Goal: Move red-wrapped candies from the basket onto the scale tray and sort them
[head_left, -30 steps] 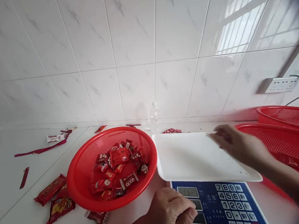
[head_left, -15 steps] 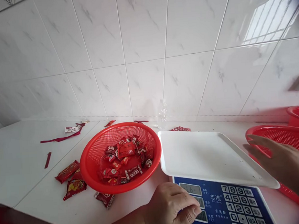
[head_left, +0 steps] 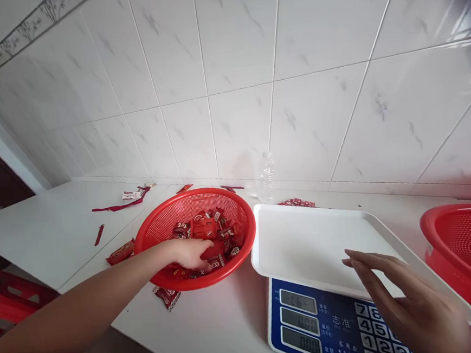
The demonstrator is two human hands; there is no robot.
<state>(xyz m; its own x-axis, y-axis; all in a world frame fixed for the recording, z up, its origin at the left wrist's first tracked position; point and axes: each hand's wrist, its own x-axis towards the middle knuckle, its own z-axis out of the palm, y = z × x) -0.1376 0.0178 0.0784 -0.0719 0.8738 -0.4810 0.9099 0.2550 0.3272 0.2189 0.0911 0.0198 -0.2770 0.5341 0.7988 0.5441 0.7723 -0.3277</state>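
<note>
My left hand (head_left: 190, 254) reaches into a round red basket (head_left: 158, 226) and rests on the red-wrapped candies (head_left: 217, 233) heaped inside; its fingers curl down among them, and I cannot see whether they hold any. My right hand (head_left: 408, 299) hovers open, fingers stretched, over the front right corner of the white tray (head_left: 305, 236) and the keypad of the blue electronic scale (head_left: 324, 327). The tray lies on top of the scale with nothing on it.
Another red basket (head_left: 463, 240) stands at the right edge. Loose candy packets (head_left: 121, 252) and torn red wrapper strips (head_left: 117, 206) lie on the white counter to the left. A clear plastic bottle (head_left: 266, 178) stands against the tiled wall. Red stools (head_left: 4, 303) sit below the counter.
My left hand left the scale's front edge and went into the candy basket. My right hand moved from the right-hand basket back over the tray corner. The view swung left.
</note>
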